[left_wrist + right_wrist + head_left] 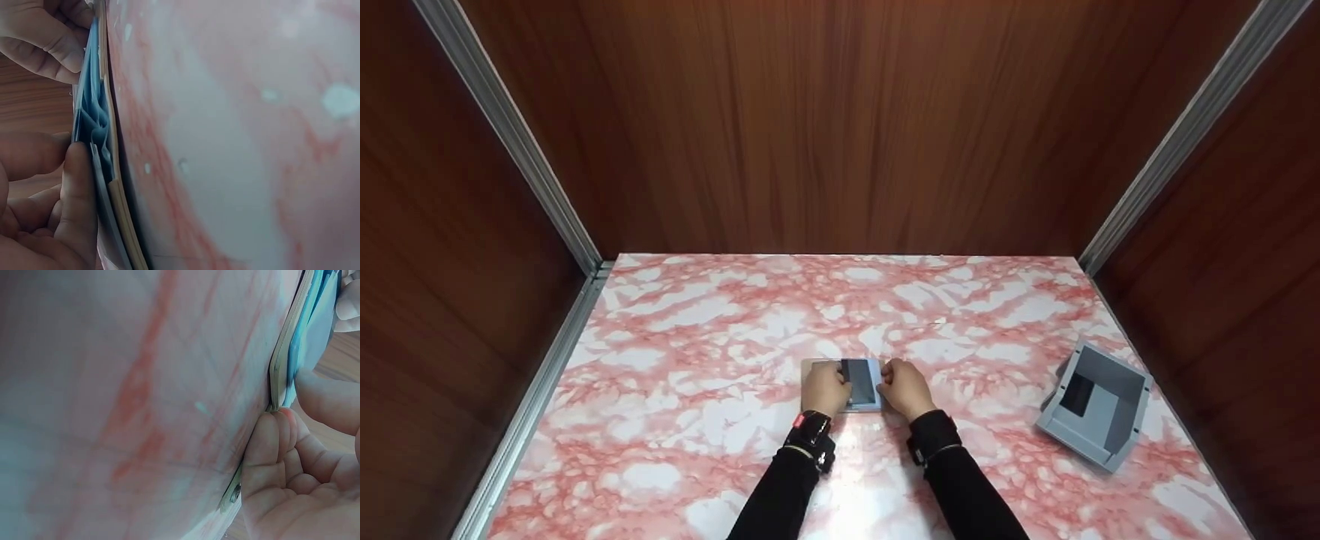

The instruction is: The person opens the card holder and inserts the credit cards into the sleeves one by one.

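On the marbled tabletop [660,442], a pleated blue folder [95,124] lies between both hands. Left hand [825,388] pinches its edge; right hand [907,388] grips its right side. Grey bin [1117,409] sits well to the right.

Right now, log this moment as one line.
Left hand: pinches flat tan-and-blue pleated holder | Right hand: holds its right edge | Open grey box: right side, pink-and-white marbled table
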`<state>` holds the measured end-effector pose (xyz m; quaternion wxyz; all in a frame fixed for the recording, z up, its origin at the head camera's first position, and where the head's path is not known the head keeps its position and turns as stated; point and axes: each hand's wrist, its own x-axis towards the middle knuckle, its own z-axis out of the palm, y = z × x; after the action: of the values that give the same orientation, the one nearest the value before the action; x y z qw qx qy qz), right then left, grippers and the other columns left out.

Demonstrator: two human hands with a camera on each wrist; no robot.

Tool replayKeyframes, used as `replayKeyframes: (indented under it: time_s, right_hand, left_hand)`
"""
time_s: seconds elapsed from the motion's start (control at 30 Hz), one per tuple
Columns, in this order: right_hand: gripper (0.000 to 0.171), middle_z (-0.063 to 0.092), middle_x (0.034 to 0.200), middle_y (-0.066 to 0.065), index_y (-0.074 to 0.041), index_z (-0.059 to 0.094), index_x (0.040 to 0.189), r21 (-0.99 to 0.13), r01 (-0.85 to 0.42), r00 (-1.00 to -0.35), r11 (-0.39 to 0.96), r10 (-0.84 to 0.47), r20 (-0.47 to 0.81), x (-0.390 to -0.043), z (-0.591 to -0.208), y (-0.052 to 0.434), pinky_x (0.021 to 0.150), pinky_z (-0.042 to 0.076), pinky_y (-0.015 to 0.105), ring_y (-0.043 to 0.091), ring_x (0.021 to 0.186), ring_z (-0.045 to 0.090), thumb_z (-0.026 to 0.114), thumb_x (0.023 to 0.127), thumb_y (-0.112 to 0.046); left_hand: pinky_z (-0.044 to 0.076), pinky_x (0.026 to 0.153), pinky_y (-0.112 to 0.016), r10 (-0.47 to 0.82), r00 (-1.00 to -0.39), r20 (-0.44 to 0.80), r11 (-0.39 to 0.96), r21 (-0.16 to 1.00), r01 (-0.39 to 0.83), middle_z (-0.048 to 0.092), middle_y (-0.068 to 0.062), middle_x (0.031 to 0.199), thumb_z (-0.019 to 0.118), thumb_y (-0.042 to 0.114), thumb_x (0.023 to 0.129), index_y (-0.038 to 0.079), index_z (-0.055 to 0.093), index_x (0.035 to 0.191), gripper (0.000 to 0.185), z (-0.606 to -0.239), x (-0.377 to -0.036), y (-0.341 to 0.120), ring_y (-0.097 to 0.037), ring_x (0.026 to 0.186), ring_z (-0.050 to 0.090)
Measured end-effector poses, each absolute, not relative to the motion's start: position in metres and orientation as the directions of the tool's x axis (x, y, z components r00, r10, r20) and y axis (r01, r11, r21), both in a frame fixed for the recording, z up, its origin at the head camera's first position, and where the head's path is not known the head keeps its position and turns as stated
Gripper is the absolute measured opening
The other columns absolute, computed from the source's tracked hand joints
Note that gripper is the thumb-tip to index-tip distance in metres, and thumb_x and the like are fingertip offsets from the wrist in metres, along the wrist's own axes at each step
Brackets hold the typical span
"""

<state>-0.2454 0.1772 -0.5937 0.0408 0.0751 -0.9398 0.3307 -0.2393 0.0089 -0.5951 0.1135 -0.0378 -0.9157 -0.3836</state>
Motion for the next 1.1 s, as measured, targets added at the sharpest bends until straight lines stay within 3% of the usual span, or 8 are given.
replayKeyframes:
  time_s: [0.2,0.57,0.8,1.1]
  right_hand:
    - [0.021,0.057,0.077,0.004,0.001,0.062,0.094,-0.616,-0.168,-0.985,0.770,-0.113,0.126,-0.246,-0.593,0.176,0.073,0.048,0.041,0.023,0.073,0.055,0.075,0.077,0.001]
    - [0.020,0.058,0.080,0.006,0.003,0.062,0.097,-0.633,-0.160,-0.987,0.757,-0.123,0.102,-0.245,-0.593,0.178,0.074,0.049,0.043,0.024,0.076,0.057,0.074,0.081,0.001]
    - [0.020,0.058,0.080,0.007,0.002,0.062,0.096,-0.637,-0.164,-0.986,0.754,-0.126,0.105,-0.246,-0.594,0.178,0.075,0.049,0.043,0.024,0.076,0.056,0.074,0.081,0.001]
    - [0.019,0.056,0.077,0.004,-0.001,0.061,0.091,-0.641,-0.168,-0.986,0.749,-0.119,0.119,-0.247,-0.595,0.178,0.075,0.048,0.042,0.023,0.074,0.055,0.075,0.079,0.001]
  left_hand:
    - [0.048,0.058,-0.032,0.017,-0.978,0.207,0.670,0.724,0.165,0.059,0.000,0.064,0.074,-0.001,0.071,0.002,0.067,0.078,0.010,-0.595,-0.239,0.010,-0.016,0.060,0.054]
    - [0.051,0.065,-0.035,0.010,-0.984,0.177,0.681,0.719,0.136,0.062,-0.001,0.069,0.074,-0.001,0.073,0.003,0.068,0.080,0.010,-0.592,-0.238,0.010,-0.019,0.067,0.059]
    - [0.052,0.071,-0.039,-0.006,-0.973,0.230,0.666,0.727,0.168,0.064,-0.003,0.074,0.071,-0.003,0.074,-0.002,0.070,0.089,0.015,-0.589,-0.236,0.006,-0.023,0.073,0.062]
    - [0.050,0.070,-0.044,-0.067,-0.957,0.284,0.691,0.705,0.161,0.059,-0.005,0.069,0.070,-0.001,0.073,0.000,0.068,0.080,0.008,-0.588,-0.238,-0.008,-0.029,0.072,0.061]
